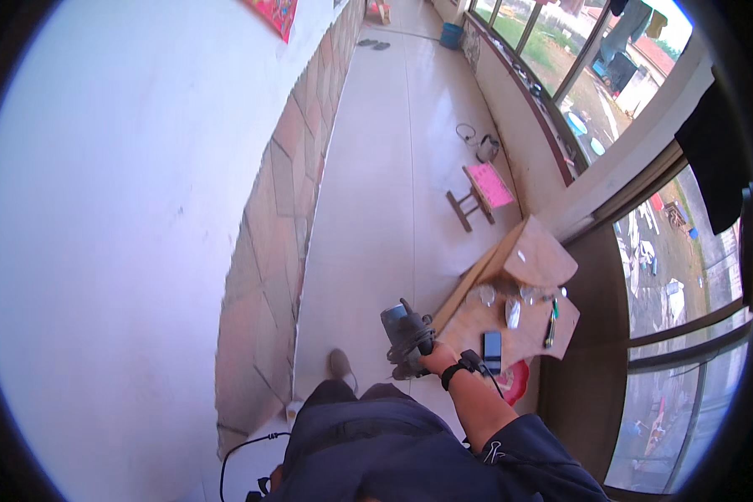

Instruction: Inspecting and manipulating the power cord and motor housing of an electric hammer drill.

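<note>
My right hand (437,358) is closed round a dark grey and black corded device (408,339). A cord seems wound about its lower part, and its exact kind is hard to make out. It is held over the floor in front of my legs, beside the left edge of a brown wooden table (456,328). A black strap (450,376) circles my right wrist, with a small black unit (474,361) and cable at it. Of my left arm only a sliver with a black band (264,484) shows at the bottom edge; the fingers are hidden.
On the table lie a dark phone (493,345), a clear glass (487,294), a silvery packet (512,313) and a pen (550,329). A red basin (517,382) sits below. Farther off stand a pink-topped stool (489,184) and a kettle (488,149). A wall (125,251) runs left, windows right.
</note>
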A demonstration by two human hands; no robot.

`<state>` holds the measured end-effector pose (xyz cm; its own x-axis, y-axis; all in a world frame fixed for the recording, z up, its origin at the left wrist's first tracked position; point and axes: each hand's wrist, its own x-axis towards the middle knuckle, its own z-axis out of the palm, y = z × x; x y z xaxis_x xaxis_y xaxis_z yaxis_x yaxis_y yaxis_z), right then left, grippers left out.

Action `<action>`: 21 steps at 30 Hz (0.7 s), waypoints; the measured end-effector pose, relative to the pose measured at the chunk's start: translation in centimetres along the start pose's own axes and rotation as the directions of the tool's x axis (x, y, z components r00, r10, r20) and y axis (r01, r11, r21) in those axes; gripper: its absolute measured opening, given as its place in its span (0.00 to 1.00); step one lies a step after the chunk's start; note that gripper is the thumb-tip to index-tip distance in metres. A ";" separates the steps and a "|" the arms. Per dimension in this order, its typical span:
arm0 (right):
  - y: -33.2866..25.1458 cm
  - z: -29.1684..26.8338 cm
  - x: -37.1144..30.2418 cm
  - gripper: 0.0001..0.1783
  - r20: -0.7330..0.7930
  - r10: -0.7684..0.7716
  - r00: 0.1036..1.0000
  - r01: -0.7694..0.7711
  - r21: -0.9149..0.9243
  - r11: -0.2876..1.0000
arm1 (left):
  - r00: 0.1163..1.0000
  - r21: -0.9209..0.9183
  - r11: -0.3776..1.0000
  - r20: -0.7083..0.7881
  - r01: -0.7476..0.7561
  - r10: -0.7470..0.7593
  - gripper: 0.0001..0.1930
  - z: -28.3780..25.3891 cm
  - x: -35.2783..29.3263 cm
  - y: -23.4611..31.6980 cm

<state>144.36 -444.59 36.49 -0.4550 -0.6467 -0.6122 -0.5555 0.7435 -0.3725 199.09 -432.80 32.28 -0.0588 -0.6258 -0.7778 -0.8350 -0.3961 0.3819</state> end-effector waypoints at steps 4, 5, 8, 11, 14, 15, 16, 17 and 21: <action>-8.0 -5.1 5.3 0.29 0.005 0.116 0.993 -0.117 0.056 0.992 | 0.998 -0.040 0.997 0.007 -0.069 0.070 0.21 -5.5 7.5 7.9; -8.6 -5.7 7.3 0.29 -0.037 0.106 0.994 -0.103 0.068 0.992 | 0.997 -0.053 0.995 0.013 -0.080 0.081 0.21 -7.2 9.3 10.2; -10.5 -7.6 13.4 0.24 -0.099 0.153 0.983 -0.127 0.229 0.965 | 0.996 -0.119 0.990 0.017 -0.080 0.082 0.22 -12.3 14.4 16.6; -11.5 -9.0 19.6 0.24 -0.195 0.164 0.967 -0.111 0.255 0.961 | 0.999 -0.183 0.982 0.004 -0.050 0.052 0.22 -16.7 19.5 22.4; -14.6 -12.3 23.5 0.28 -0.154 0.262 0.953 -0.213 0.277 0.937 | 1.000 -0.203 0.979 -0.014 -0.013 0.010 0.22 -20.3 23.9 27.2; -14.6 -13.2 26.5 0.28 -0.117 0.261 0.958 -0.222 0.276 0.935 | 1.000 -0.204 0.979 -0.020 0.000 -0.004 0.22 -21.2 25.3 28.9; -14.9 -14.2 28.4 0.28 -0.115 0.261 0.958 -0.220 0.283 0.933 | 1.000 -0.189 0.982 -0.019 0.010 -0.013 0.22 -22.1 26.5 30.6; -15.2 -15.2 30.2 0.28 -0.100 0.286 0.953 -0.252 0.260 0.932 | 1.000 -0.173 0.985 -0.017 0.018 -0.021 0.22 -23.0 27.6 32.2; -17.3 -18.7 35.7 0.27 -0.076 0.307 0.949 -0.284 0.226 0.932 | 1.000 -0.082 0.996 -0.014 0.026 -0.027 0.23 -25.8 31.7 38.8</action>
<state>124.71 -483.69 34.09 -0.6552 -0.3979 -0.6421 -0.2313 0.9149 -0.3309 178.98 -485.34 35.36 -0.0286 -0.6240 -0.7809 -0.7887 -0.4659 0.4012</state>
